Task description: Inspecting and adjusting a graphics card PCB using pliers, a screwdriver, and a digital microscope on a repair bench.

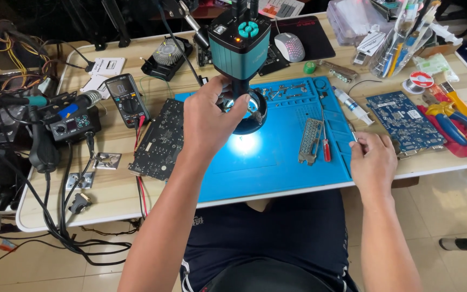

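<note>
While left hand (209, 116) grips microscope (240, 51), right hand (373, 157) pinches tweezers (352, 131), screwdriver (325, 141) nearby.

The wooden table (114, 189) carries a blue work mat (277, 162) at its center. At nine o'clock lies a black circuit board (160, 140), at three a blue circuit board (404, 119), at ten a multimeter (127, 99), at twelve a mouse pad (320, 30).

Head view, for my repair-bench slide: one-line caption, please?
Left hand grips the teal microscope above a blue mat; right hand holds tweezers.
</note>
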